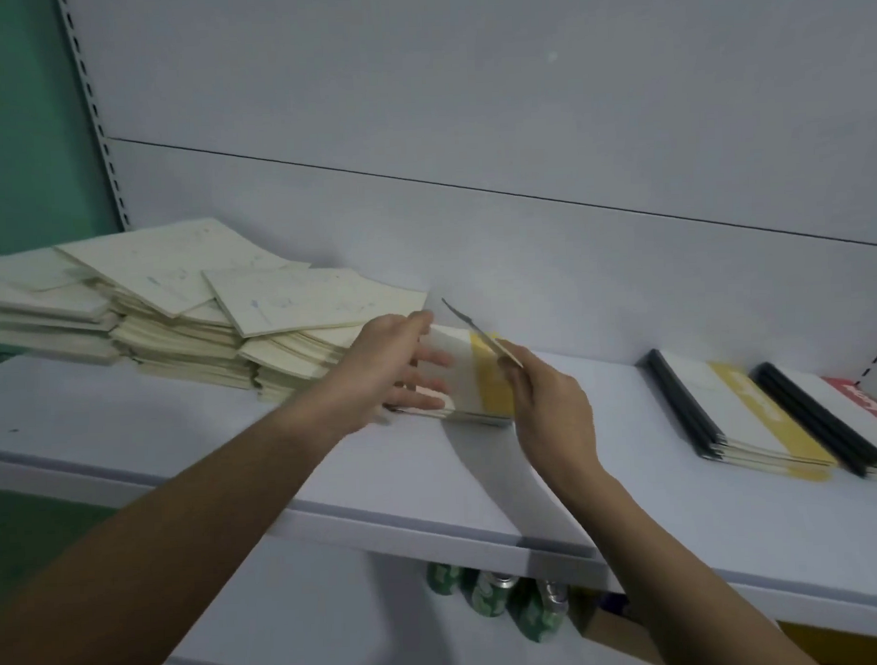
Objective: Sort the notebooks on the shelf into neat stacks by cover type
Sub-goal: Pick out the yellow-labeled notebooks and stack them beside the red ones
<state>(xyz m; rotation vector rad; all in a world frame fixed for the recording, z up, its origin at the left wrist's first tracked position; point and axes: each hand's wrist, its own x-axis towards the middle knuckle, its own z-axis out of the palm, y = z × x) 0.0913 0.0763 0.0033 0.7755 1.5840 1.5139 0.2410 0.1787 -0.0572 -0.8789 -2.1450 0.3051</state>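
We're maybe halfway, judging from the shelf (232, 454). Landmark: the small yellow-band stack (470, 381) mid-shelf, which we're working on.

Done:
- Well right of it, a squared yellow-band pile (747, 416) with dark spines.
- Just beyond that, touching or nearly, a red-cover pile (847, 417), cut off by the frame edge. Both look tidy.

Left:
- Directly left of it, the cream heap (177, 311) is fanned and skewed, top covers rotated every way. It needs squaring, and maybe splitting by cover; the prints are too faint to tell.

Hands:
- Left hand (403, 363) lies on the stack's left part, fingers straight and spread, pressing flat, thumb at the far edge. It grips nothing.
- Right hand (543, 403) is at the stack's right edge, fingers curled, pinching a thin notebook (481, 333) by its near end. Seen edge-on, it's tilted up above the stack, free end pointing up and away toward the back wall.

Orientation: the stack's long axis runs front to back, slightly rotated, yellow band along the right side. The finished piles to the right run the same way, spines on the left.
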